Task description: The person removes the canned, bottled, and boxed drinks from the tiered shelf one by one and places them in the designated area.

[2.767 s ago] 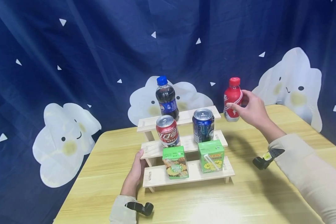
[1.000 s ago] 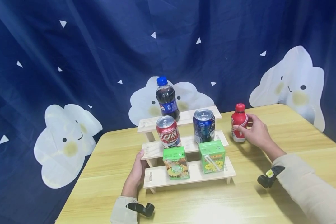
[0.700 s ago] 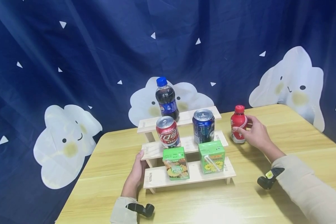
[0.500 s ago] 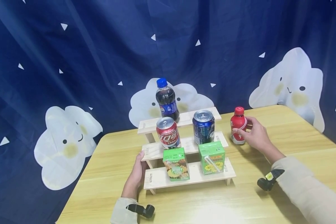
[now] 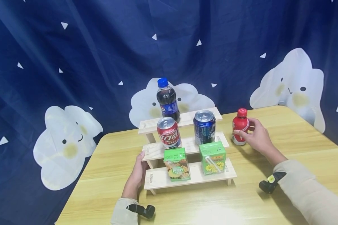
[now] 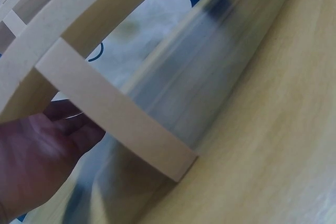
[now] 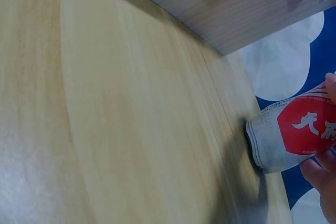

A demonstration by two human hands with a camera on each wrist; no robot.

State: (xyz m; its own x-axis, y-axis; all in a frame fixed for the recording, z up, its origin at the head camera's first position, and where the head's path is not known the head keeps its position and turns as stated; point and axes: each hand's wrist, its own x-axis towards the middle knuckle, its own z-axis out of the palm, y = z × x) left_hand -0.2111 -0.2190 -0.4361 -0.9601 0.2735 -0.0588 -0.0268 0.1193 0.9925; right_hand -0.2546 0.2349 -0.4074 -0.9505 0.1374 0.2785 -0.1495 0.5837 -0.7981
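Note:
A three-tier wooden display rack (image 5: 160, 182) stands on the table. My left hand (image 5: 135, 173) holds its left side, thumb by the middle shelf's end. In the left wrist view, those fingers (image 6: 79, 125) reach behind a wooden leg (image 6: 113, 109). To the rack's right, my right hand (image 5: 258, 135) grips a small red plastic bottle (image 5: 239, 124) upright, its base down at the tabletop. The right wrist view shows the bottle's white lower part (image 7: 270, 139) and fingertips curled around its label.
A cola bottle (image 5: 168, 101) with a blue cap stands on the top shelf. The middle shelf bears a red can (image 5: 168, 132) and a blue can (image 5: 204, 128). Two green drink cartons (image 5: 176, 165) are on the bottom shelf. A dark blue curtain (image 5: 107, 40) hangs behind the table (image 5: 101, 175).
My right hand has lowered the red bottle from beside the top shelf to the tabletop, slightly rightward. During the last half second it barely shifts. My left hand stays at the rack.

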